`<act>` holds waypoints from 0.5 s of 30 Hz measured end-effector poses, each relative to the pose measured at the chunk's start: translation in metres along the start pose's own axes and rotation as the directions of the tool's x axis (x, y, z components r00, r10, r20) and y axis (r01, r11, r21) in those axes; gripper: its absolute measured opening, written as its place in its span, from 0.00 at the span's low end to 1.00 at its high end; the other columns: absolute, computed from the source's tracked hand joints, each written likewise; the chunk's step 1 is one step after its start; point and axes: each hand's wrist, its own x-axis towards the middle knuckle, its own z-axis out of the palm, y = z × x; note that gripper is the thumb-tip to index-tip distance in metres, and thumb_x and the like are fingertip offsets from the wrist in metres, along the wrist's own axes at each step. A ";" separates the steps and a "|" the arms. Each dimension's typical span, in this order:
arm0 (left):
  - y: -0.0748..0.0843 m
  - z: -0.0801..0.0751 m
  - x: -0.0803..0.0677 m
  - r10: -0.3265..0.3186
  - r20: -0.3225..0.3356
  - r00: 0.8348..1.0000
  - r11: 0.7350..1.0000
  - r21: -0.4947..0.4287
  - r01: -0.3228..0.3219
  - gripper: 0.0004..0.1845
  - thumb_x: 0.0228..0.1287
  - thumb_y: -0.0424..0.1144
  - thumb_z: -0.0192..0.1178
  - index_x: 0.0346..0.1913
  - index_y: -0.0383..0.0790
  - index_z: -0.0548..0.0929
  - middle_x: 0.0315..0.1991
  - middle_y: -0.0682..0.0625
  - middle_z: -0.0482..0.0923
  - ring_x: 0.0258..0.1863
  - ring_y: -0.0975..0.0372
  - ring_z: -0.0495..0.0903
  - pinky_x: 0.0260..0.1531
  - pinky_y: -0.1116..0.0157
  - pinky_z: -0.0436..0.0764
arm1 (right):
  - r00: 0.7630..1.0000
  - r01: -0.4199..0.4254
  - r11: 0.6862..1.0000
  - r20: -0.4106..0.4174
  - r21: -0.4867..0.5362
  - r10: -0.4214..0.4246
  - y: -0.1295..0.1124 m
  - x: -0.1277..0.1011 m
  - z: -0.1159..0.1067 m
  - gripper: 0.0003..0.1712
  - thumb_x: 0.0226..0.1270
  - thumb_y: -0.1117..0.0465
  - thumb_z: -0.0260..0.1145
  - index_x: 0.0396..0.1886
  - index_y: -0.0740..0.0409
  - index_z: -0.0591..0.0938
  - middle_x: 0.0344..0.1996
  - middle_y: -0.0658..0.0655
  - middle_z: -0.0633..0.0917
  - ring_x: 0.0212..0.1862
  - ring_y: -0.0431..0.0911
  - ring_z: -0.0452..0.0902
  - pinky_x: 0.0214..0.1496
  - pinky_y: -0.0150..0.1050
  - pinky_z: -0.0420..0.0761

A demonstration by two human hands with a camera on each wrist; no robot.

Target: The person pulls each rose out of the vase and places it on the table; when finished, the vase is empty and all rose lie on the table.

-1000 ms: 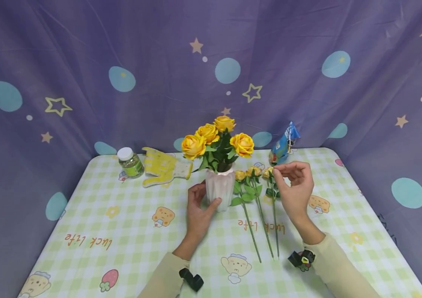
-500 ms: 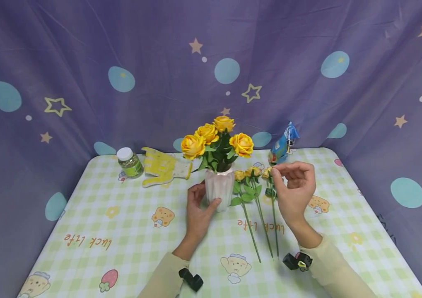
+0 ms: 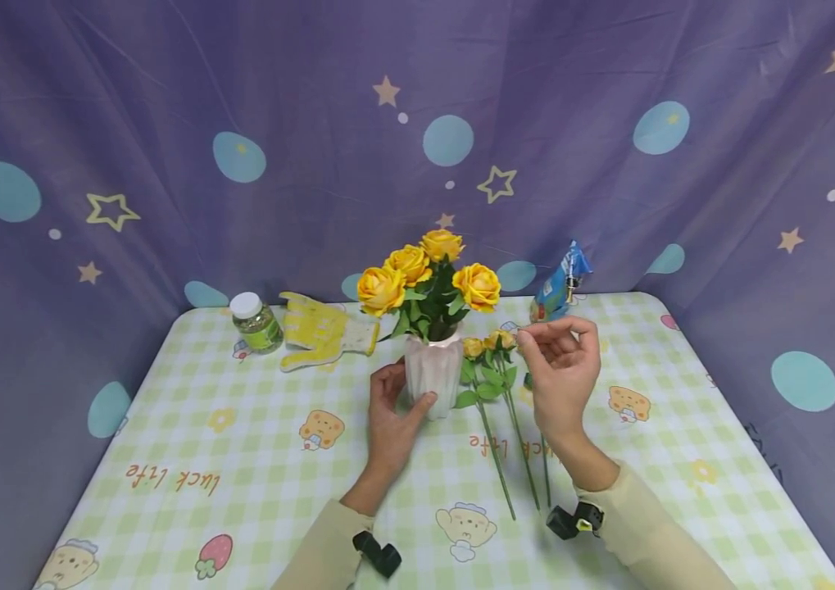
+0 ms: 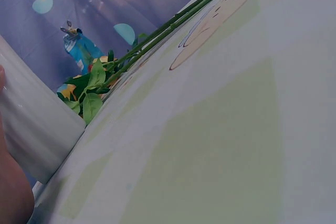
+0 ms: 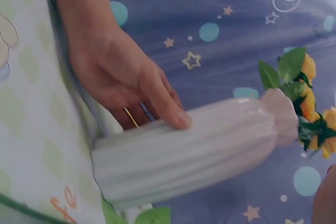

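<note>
Green-checked tabletop, purple star-print curtain at 12 o'clock. Left hand grips vase standing on tabletop; right hand at vase's 3 o'clock, near loose roses; can't tell if pinching.

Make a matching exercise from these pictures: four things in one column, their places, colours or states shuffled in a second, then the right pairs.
Things
1. Vase
2. Jar
3. Glove
4. Bag

Descriptions
A. Yellow, lying on the table
B. Blue, beyond the right hand
C. Gripped by the left hand
D. Topped with a white lid

Pairs: 1-C, 2-D, 3-A, 4-B
</note>
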 end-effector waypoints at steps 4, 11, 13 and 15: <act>0.000 0.000 0.000 -0.010 -0.007 1.000 1.000 0.004 0.010 0.33 0.58 0.28 0.73 0.63 0.36 0.68 0.69 0.49 0.73 0.68 0.55 0.72 0.73 0.52 0.63 | 0.997 -0.070 0.998 0.020 -0.006 0.070 0.005 -0.006 0.007 0.17 0.61 0.77 0.71 0.45 0.69 0.73 0.33 0.59 0.89 0.36 0.49 0.85 0.39 0.35 0.83; 0.000 0.001 0.001 -0.020 -0.022 1.000 1.000 0.021 0.021 0.33 0.57 0.23 0.71 0.63 0.32 0.67 0.69 0.43 0.72 0.68 0.52 0.72 0.72 0.53 0.63 | 0.982 -0.183 0.983 0.050 -0.021 0.184 0.012 -0.012 0.023 0.17 0.63 0.77 0.69 0.47 0.62 0.73 0.35 0.56 0.91 0.37 0.49 0.86 0.39 0.35 0.84; 0.001 0.002 0.001 -0.019 -0.020 1.000 0.999 0.029 0.019 0.33 0.58 0.23 0.71 0.63 0.31 0.67 0.68 0.43 0.72 0.67 0.52 0.72 0.72 0.52 0.64 | 0.975 -0.215 0.976 0.048 -0.016 0.216 0.014 -0.013 0.027 0.18 0.64 0.77 0.69 0.47 0.61 0.73 0.35 0.56 0.91 0.37 0.49 0.86 0.39 0.35 0.84; 0.001 0.001 0.001 -0.018 -0.015 1.000 0.999 0.031 0.018 0.32 0.58 0.24 0.72 0.63 0.34 0.67 0.68 0.45 0.73 0.67 0.54 0.73 0.72 0.52 0.64 | 0.969 -0.242 0.970 0.039 -0.010 0.242 0.015 -0.013 0.031 0.18 0.64 0.76 0.69 0.47 0.59 0.73 0.35 0.55 0.91 0.38 0.50 0.86 0.40 0.35 0.83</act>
